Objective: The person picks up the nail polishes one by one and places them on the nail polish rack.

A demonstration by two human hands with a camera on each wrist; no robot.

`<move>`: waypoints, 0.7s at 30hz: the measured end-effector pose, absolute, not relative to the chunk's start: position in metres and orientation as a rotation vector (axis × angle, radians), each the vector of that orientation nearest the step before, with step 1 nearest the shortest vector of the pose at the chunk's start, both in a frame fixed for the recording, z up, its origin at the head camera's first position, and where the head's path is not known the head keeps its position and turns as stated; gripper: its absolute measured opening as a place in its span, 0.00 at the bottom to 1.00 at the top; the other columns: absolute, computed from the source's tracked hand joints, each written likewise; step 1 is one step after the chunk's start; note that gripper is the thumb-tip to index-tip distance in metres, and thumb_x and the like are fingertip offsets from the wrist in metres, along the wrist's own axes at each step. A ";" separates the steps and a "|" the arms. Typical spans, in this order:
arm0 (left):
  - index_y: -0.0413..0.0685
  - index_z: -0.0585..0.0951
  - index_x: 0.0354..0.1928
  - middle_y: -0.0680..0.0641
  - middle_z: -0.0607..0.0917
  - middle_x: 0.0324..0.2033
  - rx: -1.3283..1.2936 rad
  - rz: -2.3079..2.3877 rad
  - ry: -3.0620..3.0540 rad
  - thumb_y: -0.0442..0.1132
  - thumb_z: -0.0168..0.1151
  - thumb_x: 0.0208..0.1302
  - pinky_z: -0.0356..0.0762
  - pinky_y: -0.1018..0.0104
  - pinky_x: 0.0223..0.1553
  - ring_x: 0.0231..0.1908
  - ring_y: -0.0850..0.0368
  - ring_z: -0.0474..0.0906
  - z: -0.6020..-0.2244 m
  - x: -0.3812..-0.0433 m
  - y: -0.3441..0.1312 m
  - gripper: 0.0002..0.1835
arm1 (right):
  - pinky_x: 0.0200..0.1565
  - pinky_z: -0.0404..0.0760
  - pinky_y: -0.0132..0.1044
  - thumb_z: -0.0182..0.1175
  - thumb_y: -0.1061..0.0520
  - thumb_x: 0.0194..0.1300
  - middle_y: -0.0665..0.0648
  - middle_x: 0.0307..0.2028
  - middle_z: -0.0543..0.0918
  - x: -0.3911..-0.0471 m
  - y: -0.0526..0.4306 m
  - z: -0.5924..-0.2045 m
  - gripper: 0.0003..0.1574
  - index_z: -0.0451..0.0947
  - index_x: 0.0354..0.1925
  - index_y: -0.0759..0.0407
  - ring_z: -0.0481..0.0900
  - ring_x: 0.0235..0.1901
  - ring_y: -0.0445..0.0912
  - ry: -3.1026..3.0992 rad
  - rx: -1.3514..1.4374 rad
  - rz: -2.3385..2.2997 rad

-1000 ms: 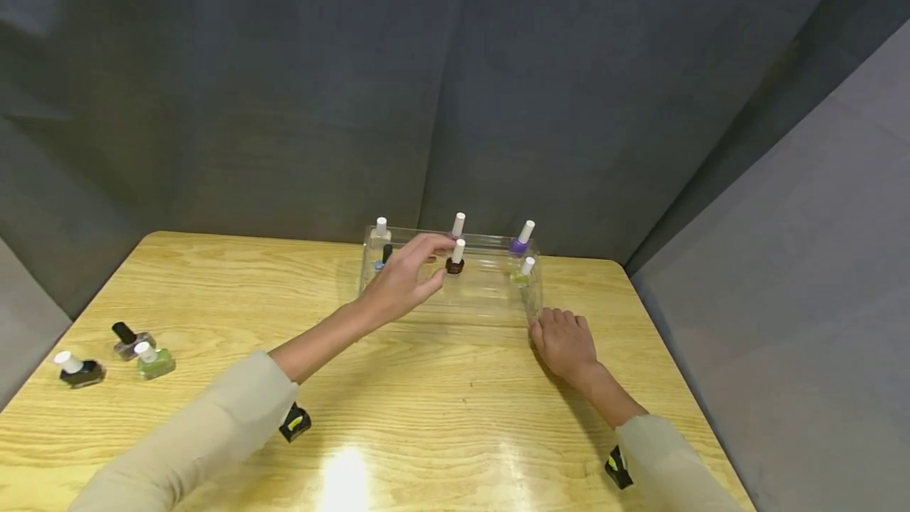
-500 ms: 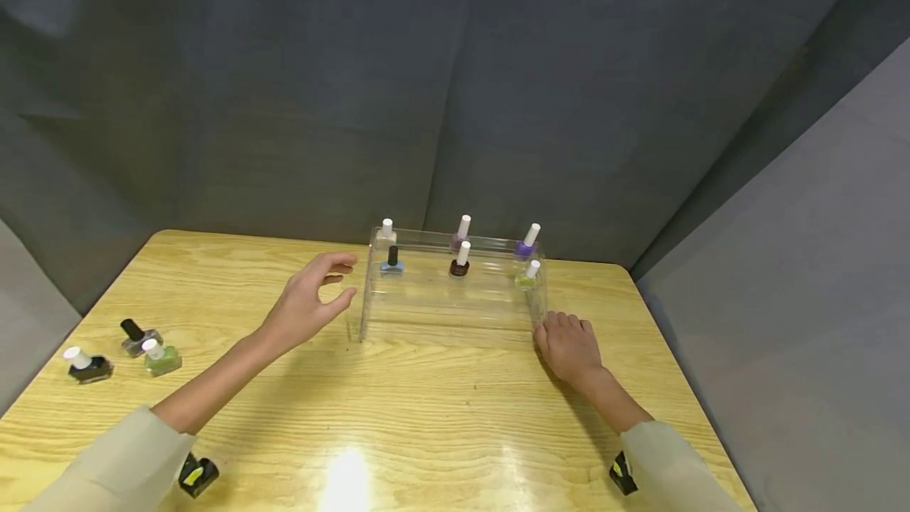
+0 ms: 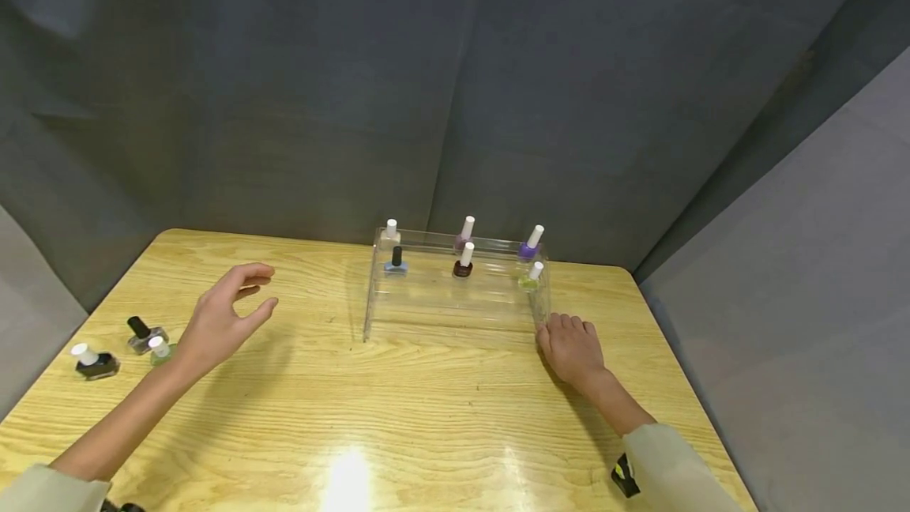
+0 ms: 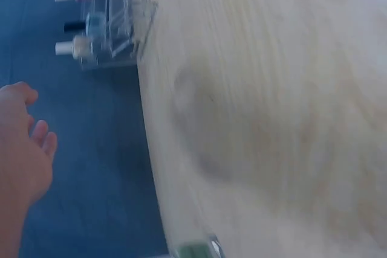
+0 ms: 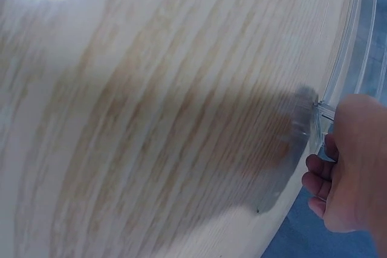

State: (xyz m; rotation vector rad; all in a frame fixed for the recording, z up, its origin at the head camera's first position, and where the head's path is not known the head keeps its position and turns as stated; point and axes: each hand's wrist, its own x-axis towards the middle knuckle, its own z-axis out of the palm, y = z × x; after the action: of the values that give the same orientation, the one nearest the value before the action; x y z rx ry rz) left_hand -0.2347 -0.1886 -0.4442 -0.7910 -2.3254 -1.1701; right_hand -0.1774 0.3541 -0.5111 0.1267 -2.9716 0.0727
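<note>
My left hand (image 3: pixel 220 322) is in the air over the left of the table, thumb and fingers apart with nothing between them. Just beyond its wrist sits a green nail polish bottle (image 3: pixel 160 351) with a white cap, partly covered by the arm. A clear acrylic stepped rack (image 3: pixel 426 308) stands at the back of the table. My right hand (image 3: pixel 574 350) grips its front right corner, fingers curled, as the right wrist view shows. On the rack's upper steps are several nail polish bottles, among them a dark red bottle (image 3: pixel 463 268), a blue bottle (image 3: pixel 396 268) and a purple bottle (image 3: pixel 528 250).
At the table's left side lie a black polish bottle (image 3: pixel 97 366) with a white cap and a greyish bottle (image 3: pixel 148 340) with a black cap. A dark curtain (image 3: pixel 298 101) hangs behind the wooden table (image 3: pixel 398 409). A grey panel (image 3: pixel 803 259) borders the right.
My left hand has drawn back from the dark red bottle on the rack and moved left toward the loose bottles. The right hand stays at the rack's corner.
</note>
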 end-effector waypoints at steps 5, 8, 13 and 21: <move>0.32 0.72 0.59 0.38 0.77 0.52 -0.673 -1.309 -2.355 0.20 0.68 0.57 0.68 0.84 0.53 0.52 0.72 0.71 -0.445 -0.223 -0.222 0.27 | 0.35 0.59 0.47 0.43 0.50 0.80 0.53 0.24 0.61 -0.178 0.354 -0.512 0.23 0.58 0.26 0.56 0.62 0.28 0.53 -2.974 0.117 0.078; 0.32 0.71 0.59 0.39 0.76 0.52 -0.617 -1.310 -2.359 0.19 0.68 0.57 0.68 0.85 0.52 0.52 0.77 0.69 -0.447 -0.215 -0.241 0.28 | 0.35 0.59 0.47 0.42 0.50 0.80 0.53 0.25 0.61 -0.178 0.354 -0.511 0.23 0.59 0.27 0.56 0.61 0.28 0.53 -2.987 0.113 0.075; 0.32 0.70 0.59 0.47 0.76 0.51 -0.501 -1.290 -2.401 0.24 0.68 0.60 0.67 0.87 0.50 0.52 0.78 0.69 -0.455 -0.205 -0.265 0.26 | 0.35 0.59 0.47 0.42 0.50 0.80 0.53 0.24 0.61 -0.179 0.356 -0.512 0.23 0.58 0.26 0.56 0.61 0.28 0.53 -2.971 0.121 0.077; 0.34 0.70 0.62 0.44 0.76 0.53 -0.384 -1.184 -2.512 0.32 0.68 0.64 0.65 0.91 0.45 0.49 0.86 0.64 -0.466 -0.192 -0.291 0.27 | 0.34 0.59 0.47 0.43 0.51 0.79 0.52 0.24 0.59 -0.177 0.355 -0.514 0.22 0.57 0.26 0.56 0.61 0.27 0.52 -2.920 0.161 0.097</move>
State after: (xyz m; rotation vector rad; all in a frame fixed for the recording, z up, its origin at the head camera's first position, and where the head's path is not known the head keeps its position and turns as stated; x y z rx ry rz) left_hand -0.1923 -0.2911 -0.4665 -0.3836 -2.5124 -1.1840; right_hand -0.1773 0.3555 -0.5143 0.1609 -2.9204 0.0971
